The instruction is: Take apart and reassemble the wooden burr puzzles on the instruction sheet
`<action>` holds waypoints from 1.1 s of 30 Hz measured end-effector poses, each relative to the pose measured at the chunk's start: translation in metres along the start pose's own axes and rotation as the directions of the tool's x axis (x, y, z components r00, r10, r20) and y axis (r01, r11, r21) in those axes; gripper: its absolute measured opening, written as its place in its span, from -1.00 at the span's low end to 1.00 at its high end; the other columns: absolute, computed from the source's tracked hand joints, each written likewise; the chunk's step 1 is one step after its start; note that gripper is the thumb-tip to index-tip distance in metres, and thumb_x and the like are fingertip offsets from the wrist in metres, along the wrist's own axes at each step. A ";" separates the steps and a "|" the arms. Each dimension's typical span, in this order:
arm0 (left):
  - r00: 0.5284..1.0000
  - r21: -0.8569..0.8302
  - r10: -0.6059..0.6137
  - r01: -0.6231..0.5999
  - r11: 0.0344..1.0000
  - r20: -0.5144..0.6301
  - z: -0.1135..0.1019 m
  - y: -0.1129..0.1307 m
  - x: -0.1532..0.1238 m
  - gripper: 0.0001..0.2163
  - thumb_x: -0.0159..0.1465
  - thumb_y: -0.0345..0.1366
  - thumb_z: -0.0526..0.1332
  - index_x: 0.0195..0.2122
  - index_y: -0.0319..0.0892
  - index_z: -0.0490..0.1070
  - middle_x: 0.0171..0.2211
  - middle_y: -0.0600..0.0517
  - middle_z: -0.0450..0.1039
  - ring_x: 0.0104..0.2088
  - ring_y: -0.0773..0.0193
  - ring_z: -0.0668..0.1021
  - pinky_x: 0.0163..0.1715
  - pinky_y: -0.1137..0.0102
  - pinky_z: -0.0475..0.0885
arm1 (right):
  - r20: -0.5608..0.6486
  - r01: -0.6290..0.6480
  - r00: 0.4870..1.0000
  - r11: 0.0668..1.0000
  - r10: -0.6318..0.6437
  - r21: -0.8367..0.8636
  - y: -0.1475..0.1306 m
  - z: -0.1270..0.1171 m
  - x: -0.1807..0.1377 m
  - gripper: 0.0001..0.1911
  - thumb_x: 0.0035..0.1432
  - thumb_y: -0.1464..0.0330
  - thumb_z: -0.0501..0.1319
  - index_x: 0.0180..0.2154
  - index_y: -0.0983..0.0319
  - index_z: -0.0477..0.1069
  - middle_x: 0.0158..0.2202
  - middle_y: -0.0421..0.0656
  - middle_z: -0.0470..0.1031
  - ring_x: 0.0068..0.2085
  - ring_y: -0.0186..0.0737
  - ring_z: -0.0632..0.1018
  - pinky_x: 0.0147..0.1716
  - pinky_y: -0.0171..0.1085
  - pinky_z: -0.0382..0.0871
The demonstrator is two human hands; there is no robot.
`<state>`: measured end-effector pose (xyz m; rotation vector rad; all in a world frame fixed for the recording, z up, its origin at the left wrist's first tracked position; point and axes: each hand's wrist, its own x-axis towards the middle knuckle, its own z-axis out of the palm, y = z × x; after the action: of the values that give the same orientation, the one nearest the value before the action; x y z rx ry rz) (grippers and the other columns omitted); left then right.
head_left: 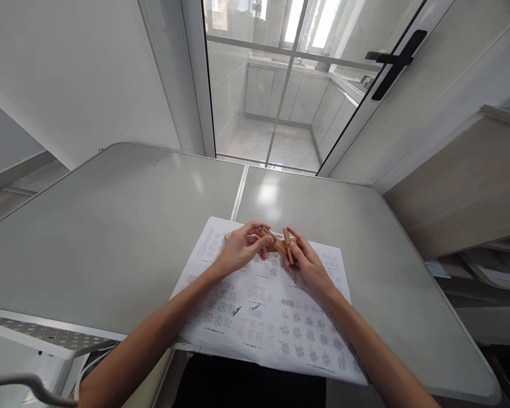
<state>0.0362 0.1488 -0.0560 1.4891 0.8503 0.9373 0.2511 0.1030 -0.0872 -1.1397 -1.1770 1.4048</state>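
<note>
A grey table (pixel 110 226) is stretching across from the left; the left hand (pixel 240 249) is pinching a wooden piece (pixel 264 231) between thumb and fingers; both hands are hovering over a printed sheet (pixel 255 328) at the table's near side; to the right, the right hand (pixel 306 259) is gripping a slim wooden bar (pixel 288 243), fingers closing around it; a glazed door (pixel 263 96) is standing on the far side.

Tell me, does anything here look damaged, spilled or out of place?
Nothing looks spilled, and the wooden pieces in the fingers show no obvious damage. One small oddity: two marks on the sheet look darker than what is printed around them. I can't tell whether they belong there.
</note>
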 end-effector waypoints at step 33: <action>0.727 0.607 0.623 -0.643 0.468 0.289 0.001 -0.020 -0.009 -0.84 0.49 -0.23 0.23 -0.26 -0.11 0.47 -0.36 0.02 0.60 -0.40 0.29 0.61 -0.37 0.41 0.52 | -0.052 0.215 0.960 0.840 -0.277 -0.499 0.007 -0.003 -0.004 -0.41 0.57 0.10 -0.07 0.47 0.17 0.15 -0.35 -0.17 0.45 -0.35 -0.12 0.45 -0.27 -0.13 0.37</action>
<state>0.0332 0.1422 -0.0774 2.5894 0.6204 1.2012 0.2541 0.0984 -0.0942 -1.3380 -1.5811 0.8422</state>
